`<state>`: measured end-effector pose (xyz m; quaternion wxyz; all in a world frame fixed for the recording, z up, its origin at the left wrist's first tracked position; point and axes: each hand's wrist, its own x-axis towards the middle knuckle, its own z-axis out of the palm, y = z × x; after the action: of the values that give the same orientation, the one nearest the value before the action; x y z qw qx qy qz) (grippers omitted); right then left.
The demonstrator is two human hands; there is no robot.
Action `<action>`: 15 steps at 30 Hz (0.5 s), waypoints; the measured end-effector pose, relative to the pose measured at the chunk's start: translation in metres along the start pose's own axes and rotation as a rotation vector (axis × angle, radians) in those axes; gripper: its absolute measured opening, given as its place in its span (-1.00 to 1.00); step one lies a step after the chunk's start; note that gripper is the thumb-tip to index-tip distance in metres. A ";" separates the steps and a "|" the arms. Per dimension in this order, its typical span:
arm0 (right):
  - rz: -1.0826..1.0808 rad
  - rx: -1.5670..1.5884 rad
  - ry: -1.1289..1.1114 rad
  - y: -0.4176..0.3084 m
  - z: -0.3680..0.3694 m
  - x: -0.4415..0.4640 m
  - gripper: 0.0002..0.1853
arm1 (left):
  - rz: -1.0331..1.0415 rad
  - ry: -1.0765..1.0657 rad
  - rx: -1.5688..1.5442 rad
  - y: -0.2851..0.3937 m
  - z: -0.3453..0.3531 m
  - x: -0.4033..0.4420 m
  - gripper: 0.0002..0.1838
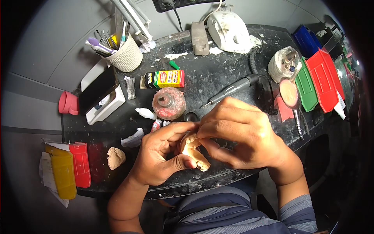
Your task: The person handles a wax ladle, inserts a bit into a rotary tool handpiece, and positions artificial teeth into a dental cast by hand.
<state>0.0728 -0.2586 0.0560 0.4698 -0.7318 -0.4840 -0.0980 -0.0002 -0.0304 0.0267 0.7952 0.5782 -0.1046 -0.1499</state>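
Note:
A yellowish plaster dental cast (191, 148) with a curved tooth arch sits in my left hand (156, 156), its thumb pressed along the near side and the fingers wrapped behind. Over the cast's upper end, my right hand (243, 134) is closed, thumb and fingertips pinched together against the teeth. Whatever lies between those fingertips is hidden. To the left on the bench rests a second, beige dental cast (116, 158). Closer to my left hand is a whitish moulded piece (133, 138). Just beyond both hands stands a pink-stained round jar (169, 103) with a metal top.
Behind my right hand lies a handpiece (233, 90), its cord running to a white control unit (228, 31). A small printed box (163, 79), a phone (98, 90) on a white stand and a tool cup (125, 54) are left. Red bins (325, 80) flank the bench (218, 179).

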 end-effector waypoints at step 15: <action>0.209 0.127 -0.009 -0.002 0.003 -0.005 -0.77 | 0.014 0.006 0.019 0.000 0.004 0.003 -0.16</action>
<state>0.0674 -0.2591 0.0526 0.5205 -0.7476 -0.4123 -0.0143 0.0013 -0.0354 0.0282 0.7909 0.5855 -0.1075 -0.1417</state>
